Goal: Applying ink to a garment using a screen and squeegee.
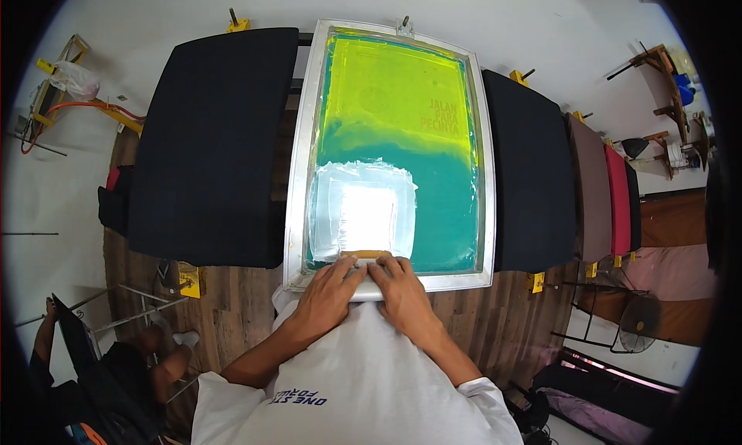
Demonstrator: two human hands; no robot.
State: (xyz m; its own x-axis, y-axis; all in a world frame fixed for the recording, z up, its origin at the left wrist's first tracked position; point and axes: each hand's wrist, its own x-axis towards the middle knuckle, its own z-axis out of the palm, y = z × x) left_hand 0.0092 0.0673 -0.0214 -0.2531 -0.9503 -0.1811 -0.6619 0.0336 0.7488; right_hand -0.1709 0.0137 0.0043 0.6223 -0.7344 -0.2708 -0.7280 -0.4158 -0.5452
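Plank floor [502, 310], frame [486, 174], left hand [330, 294], right hand [403, 294], grip around squeegee [366, 254] by near edge, roomy mesh [444, 205] beyond

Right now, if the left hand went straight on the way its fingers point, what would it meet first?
Likely the tan bar just ahead of the left hand; beyond lies the white patch. Whether hand and bar already touch is unclear.

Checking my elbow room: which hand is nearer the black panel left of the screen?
The left. The left hand is on the squeegee, right of the panel and apart from it; the right hand is on the squeegee too, farther right.
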